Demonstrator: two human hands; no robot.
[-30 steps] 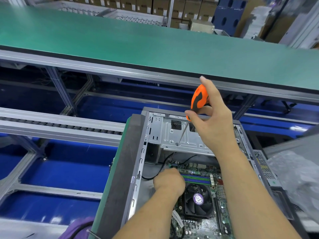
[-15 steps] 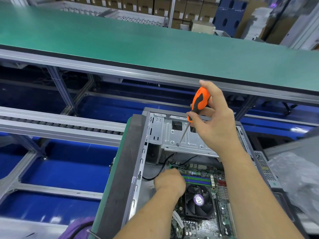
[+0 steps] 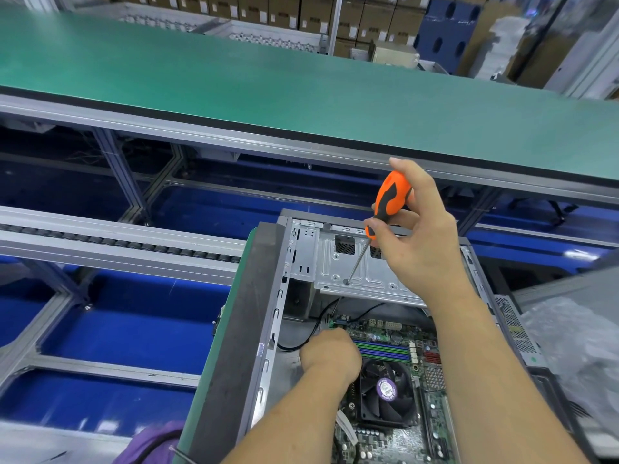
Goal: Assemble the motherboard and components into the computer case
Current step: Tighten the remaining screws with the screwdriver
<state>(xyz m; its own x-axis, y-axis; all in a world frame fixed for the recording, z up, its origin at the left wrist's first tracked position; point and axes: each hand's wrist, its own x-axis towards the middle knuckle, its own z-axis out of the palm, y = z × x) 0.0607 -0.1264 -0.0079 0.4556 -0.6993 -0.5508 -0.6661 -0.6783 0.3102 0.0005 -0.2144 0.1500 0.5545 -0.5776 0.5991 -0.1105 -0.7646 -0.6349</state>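
A green conveyor belt (image 3: 301, 85) crosses the scene from 9 o'clock to 3 o'clock, carried on a grey aluminium frame (image 3: 234, 142), with a roller rail (image 3: 117, 244) lower down at 9 o'clock and blue flooring (image 3: 117, 333) beneath. Stacked cardboard boxes (image 3: 268, 10) line the far wall at 12 o'clock. Crinkled clear plastic wrap (image 3: 576, 346) lies at 3 o'clock, just beside the computer case (image 3: 268, 313), and a purple sleeve (image 3: 147, 443) shows at 7 o'clock.

The case lies open at 6 o'clock. Inside it sits the motherboard (image 3: 402, 440), with its round CPU fan (image 3: 385, 391) and blue memory slots (image 3: 385, 349); a black cable (image 3: 301, 343) loops along the left inner wall. A silver drive bracket (image 3: 348, 272) spans the case's far end, at 12 o'clock from the board.

The right hand (image 3: 425, 236) grips an orange and black screwdriver (image 3: 390, 199), fingers curled round its handle, the shaft slanting down so the tip touches the bracket at a screw hole. The right forearm crosses over the board's right side. The left hand (image 3: 330, 356) rests on the board's far-left corner, just beside the fan; its fingers are hidden, so whether they hold anything cannot be told.
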